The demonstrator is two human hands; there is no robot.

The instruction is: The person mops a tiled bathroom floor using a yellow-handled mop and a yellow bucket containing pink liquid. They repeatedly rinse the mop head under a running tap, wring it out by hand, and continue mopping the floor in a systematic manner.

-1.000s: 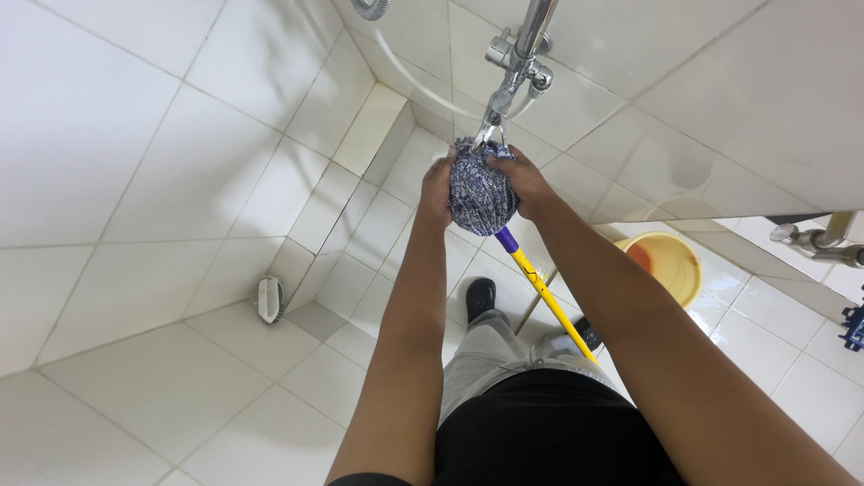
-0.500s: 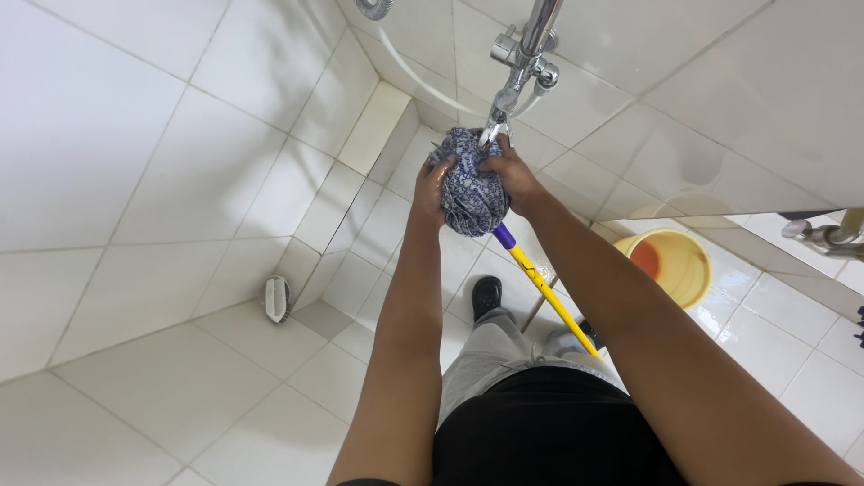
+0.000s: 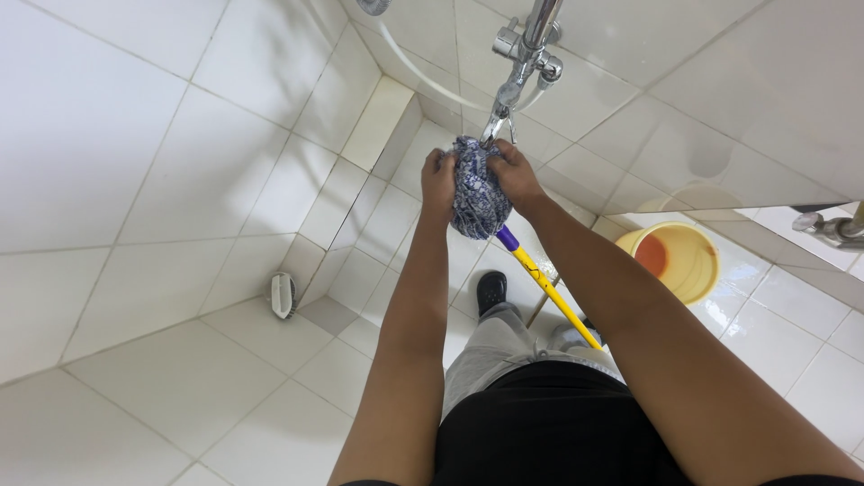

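Room: white-tiled washroom corner, seen from the head camera looking down along both arms.
Tap: one chrome metal wall tap (image 3: 522, 56), its spout ending just above the mop head.
Mop: one blue-and-white string mop head (image 3: 477, 193), bunched into a ball directly under the spout, on one yellow handle with a purple collar (image 3: 545, 286) slanting down toward the person's legs.
Left hand: left hand (image 3: 438, 175) closed around the left side of the mop head.
Right hand: right hand (image 3: 517, 173) clamped on the right side, fingers pressed into the strings.
Bucket: one round yellow plastic bucket (image 3: 677, 261) on the floor to the right, well apart from the mop.
Brush: one small white scrubbing brush (image 3: 283, 295) against the left wall base.
Shoes: one black shoe (image 3: 491, 292) clearly visible below the mop.
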